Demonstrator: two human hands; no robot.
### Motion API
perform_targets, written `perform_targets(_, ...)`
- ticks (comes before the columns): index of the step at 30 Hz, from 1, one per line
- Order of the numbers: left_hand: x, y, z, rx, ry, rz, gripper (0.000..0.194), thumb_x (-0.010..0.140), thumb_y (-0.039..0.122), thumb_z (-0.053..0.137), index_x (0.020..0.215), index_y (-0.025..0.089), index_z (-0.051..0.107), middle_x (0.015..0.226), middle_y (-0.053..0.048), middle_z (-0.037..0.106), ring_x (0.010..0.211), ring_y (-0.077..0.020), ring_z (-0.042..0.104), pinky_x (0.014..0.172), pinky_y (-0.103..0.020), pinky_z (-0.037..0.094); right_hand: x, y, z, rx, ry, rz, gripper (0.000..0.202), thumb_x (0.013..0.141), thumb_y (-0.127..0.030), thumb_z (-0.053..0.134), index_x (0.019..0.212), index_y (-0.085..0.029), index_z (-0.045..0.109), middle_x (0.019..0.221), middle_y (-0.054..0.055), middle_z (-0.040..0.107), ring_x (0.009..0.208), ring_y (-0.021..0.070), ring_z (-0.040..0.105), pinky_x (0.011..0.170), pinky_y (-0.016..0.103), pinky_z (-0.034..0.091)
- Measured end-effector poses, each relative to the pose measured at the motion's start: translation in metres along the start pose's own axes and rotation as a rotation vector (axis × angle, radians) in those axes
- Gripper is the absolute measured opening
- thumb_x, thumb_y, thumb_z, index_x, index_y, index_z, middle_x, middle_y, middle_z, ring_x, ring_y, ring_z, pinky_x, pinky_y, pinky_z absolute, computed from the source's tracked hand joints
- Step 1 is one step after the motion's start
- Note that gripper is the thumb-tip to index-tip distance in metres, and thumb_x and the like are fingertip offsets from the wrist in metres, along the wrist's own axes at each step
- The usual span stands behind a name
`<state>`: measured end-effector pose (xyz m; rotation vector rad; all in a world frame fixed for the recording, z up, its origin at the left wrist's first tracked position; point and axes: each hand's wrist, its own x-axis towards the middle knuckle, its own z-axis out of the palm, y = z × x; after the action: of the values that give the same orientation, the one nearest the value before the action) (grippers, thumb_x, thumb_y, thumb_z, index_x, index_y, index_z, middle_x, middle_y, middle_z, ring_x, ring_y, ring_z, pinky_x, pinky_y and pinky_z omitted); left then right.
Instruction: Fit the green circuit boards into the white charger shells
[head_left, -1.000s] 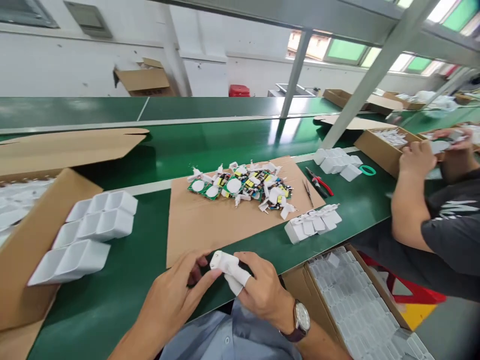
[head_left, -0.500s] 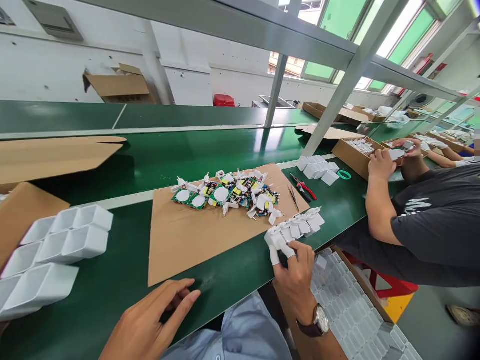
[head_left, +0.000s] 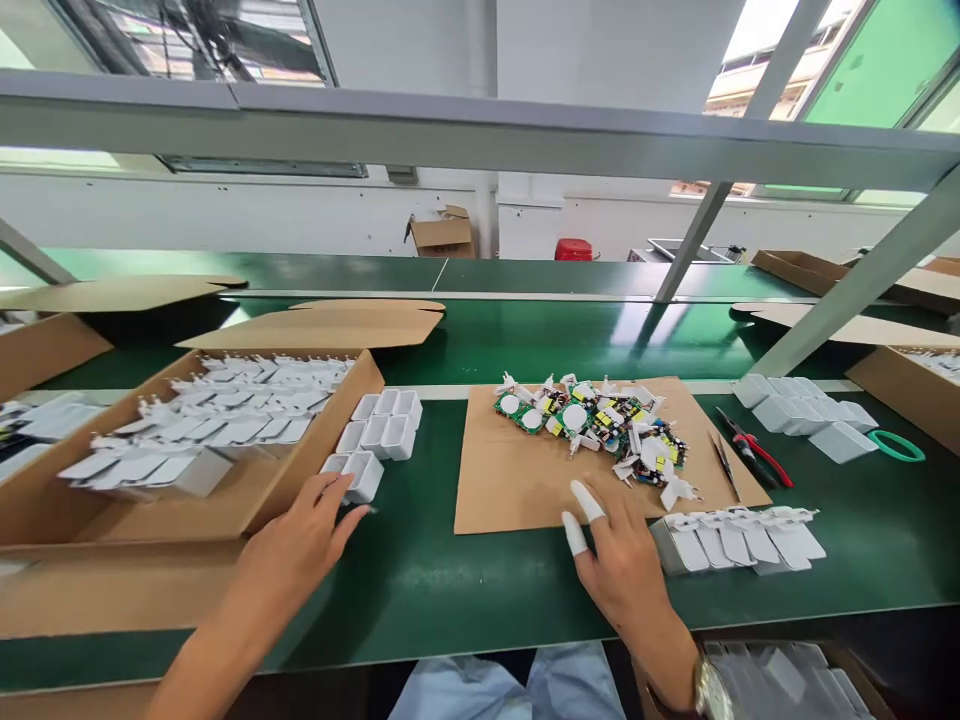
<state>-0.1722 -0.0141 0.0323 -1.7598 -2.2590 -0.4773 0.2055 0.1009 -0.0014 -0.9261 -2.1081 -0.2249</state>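
Note:
My left hand (head_left: 311, 535) reaches to the near end of a group of white open-topped plastic cases (head_left: 386, 437). Its fingers are apart at the nearest case (head_left: 364, 477); whether they touch it is hard to tell. My right hand (head_left: 619, 540), with white covers on two fingertips, is spread above the front edge of a cardboard sheet (head_left: 499, 490) and holds nothing. Green circuit boards with white parts (head_left: 600, 420) lie heaped on that sheet. Right of my right hand stands a row of white cases with flat lids and white plug parts (head_left: 739, 540).
At left, a cardboard box (head_left: 255, 515) holds rows of white units. Red-handled pliers (head_left: 754, 450), tweezers (head_left: 724, 468), more white cases (head_left: 814, 410) and a green ring (head_left: 896, 446) lie at right. A grey beam (head_left: 480, 135) crosses above the green bench.
The view has swung left, bringing the box of white units into sight. My right hand has left the row of lidded cases. My left hand has moved to the open white cases.

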Motion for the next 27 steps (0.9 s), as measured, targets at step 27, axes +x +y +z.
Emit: perform_targets(27, -0.022, 0.079, 0.003, -0.555, 0.011, 0.550, 0.016, 0.106, 0.012, 0.055, 0.099, 0.022, 0.066, 0.133, -0.011, 0.071, 0.122, -0.0258, 0.067, 0.095, -0.035, 0.061, 0.040, 0.003, 0.009, 0.956, -0.666, 0.500, 0.052, 0.110, -0.040, 0.041, 0.153, -0.018, 0.061, 0.089, 0.005, 0.079, 0.068, 0.0183, 0.070, 0.062, 0.031, 0.060)
